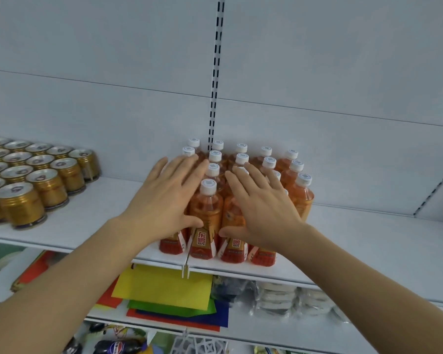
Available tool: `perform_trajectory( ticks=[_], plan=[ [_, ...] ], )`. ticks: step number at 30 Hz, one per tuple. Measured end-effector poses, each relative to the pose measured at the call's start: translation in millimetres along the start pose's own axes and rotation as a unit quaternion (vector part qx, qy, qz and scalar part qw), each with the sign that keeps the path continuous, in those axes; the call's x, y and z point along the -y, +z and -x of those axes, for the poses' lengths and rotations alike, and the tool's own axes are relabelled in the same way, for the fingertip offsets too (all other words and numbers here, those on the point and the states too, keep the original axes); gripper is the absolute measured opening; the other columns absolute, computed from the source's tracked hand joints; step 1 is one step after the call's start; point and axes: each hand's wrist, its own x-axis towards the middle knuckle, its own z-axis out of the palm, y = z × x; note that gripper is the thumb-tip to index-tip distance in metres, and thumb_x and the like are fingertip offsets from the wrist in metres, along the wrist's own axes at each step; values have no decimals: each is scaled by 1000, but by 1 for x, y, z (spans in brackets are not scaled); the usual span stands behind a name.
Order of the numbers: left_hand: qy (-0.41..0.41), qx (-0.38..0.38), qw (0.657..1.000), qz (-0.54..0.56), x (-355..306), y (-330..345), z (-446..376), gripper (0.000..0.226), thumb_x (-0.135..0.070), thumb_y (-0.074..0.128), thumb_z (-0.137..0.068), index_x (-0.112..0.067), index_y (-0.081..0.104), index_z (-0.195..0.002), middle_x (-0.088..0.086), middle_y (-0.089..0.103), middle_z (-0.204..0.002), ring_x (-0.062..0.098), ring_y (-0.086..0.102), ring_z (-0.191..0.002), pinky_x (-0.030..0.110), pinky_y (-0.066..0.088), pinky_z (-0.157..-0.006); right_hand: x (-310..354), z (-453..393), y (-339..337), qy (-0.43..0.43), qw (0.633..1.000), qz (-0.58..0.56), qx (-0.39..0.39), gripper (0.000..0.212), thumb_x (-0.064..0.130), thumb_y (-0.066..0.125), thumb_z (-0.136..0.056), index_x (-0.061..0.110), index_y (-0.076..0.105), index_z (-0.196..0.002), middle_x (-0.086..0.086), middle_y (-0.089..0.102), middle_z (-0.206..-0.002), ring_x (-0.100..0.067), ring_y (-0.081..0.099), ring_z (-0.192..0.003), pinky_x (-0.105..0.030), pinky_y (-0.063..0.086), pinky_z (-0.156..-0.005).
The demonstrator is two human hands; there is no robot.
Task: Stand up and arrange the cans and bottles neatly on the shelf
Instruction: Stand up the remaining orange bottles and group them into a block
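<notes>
On the far left of the shelf, the gold cans are standing upright in tight rows, well apart from where I am working. I am judging them rigid and steady on their flat bases, though smooth metal would slide easily if nudged.

Moving right, my left hand is lying flat, fingers straight and spread, against the left side and tops of the cluster of orange bottles. It is pressing, not gripping anything. The bottles are standing upright in rows, white caps up, straddling the seam between two shelf boards, and the front row is sitting close to the shelf's front edge. Filled with liquid, they are probably fairly heavy, and being tall with smooth plastic labels they could tip or slip. I would push low on the bodies or hold one round its middle, not by the cap.

My right hand is likewise open and flat, fingers extended over the middle and right part of the cluster, thumb near the front bottles' labels.

Right of the bottles, bare shelf is running on towards a slotted upright, so there is room to spread rows that way. Between cans and bottles bare shelf is also showing. The front lip is the risk: a push toward me could drop a bottle.
</notes>
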Motion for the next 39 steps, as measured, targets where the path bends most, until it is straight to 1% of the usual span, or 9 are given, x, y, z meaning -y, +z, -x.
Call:
perform_trajectory(
  ticks=[4, 7, 10, 15, 19, 21, 25, 34, 39],
  plan=[
    [-126, 17, 989, 77, 25, 6, 19, 140, -87, 68, -72, -16, -4, -168, 13, 13, -176, 31, 23, -160, 47, 24, -130, 22, -22, -3, -29, 1000, -3, -1, 125, 85, 67, -77, 15, 19, -168, -10, 28, -173, -32, 19, -162, -60, 17, -130],
    [-133, 63, 979, 142, 37, 20, 27, 121, -81, 74, -74, -30, 14, -166, 3, 52, -157, 26, 58, -135, 39, 52, -99, 35, -35, -2, -29, 999, 0, 19, 121, 78, 69, -82, 17, 11, -169, -8, 20, -176, -30, 14, -164, -60, 11, -131],
    [-91, 56, 984, 143, 43, 30, 26, 98, -73, 76, -79, -35, 30, -156, -5, 69, -129, 23, 67, -112, 35, 49, -79, 40, -37, -2, -10, 999, -1, 35, 115, 75, 71, -82, 18, 19, -168, -4, 26, -174, -30, 16, -163, -60, 10, -131],
    [-43, 34, 985, 163, 54, 43, 25, 89, -75, 73, -80, -30, 40, -149, -6, 67, -133, 22, 65, -116, 36, 51, -88, 45, -31, -4, 25, 998, 15, 52, 116, 84, 64, -80, 18, 25, -168, -4, 28, -174, -29, 18, -164, -62, 14, -130],
    [-56, 80, 962, 255, 65, 50, 29, 130, -89, 68, -70, -30, 7, -168, -4, 36, -170, 24, 50, -144, 41, 46, -111, 63, -46, -20, 37, 998, -4, 45, 118, 96, 36, -83, 19, 17, -170, -3, 21, -177, -28, 14, -164, -58, 12, -132],
    [-73, 120, 945, 295, 73, 54, 29, 142, -90, 67, -64, -28, -6, -168, -5, 16, -177, 23, 40, -152, 39, 39, -118, 73, -60, -26, 19, 999, -15, 48, 118, 96, 37, -83, 19, 16, -171, -2, 18, -178, -26, 11, -165, -56, 12, -132],
    [-12, 179, 941, 287, 85, 78, 26, 140, -86, 70, -71, -28, -12, -169, -4, 2, -179, 23, 32, -157, 37, 32, -124, 80, -89, -33, 8, 995, -17, 96, 124, 91, 54, -82, 21, 4, -171, -1, 11, -179, -24, 7, -165, -55, 10, -133],
    [42, 181, 936, 298, 89, 106, 24, 134, -88, 61, -77, -28, -18, -167, -4, 2, -179, 24, 37, -155, 43, 36, -124, 83, -91, -26, 22, 989, -17, 143, 127, 88, 57, -82, 20, -3, -171, 0, 1, -180, -22, 5, -165, -52, 10, -132],
    [-37, 167, 857, 485, 111, 102, 18, 111, -98, 27, -83, -33, 4, -170, -14, 8, -177, 6, 13, -161, 31, 13, -130, 81, -92, -25, 15, 989, -21, 146, 130, 90, 57, -80, 20, -4, -171, 0, 1, -180, -23, 1, -165, -56, 12, -132]
  ],
)
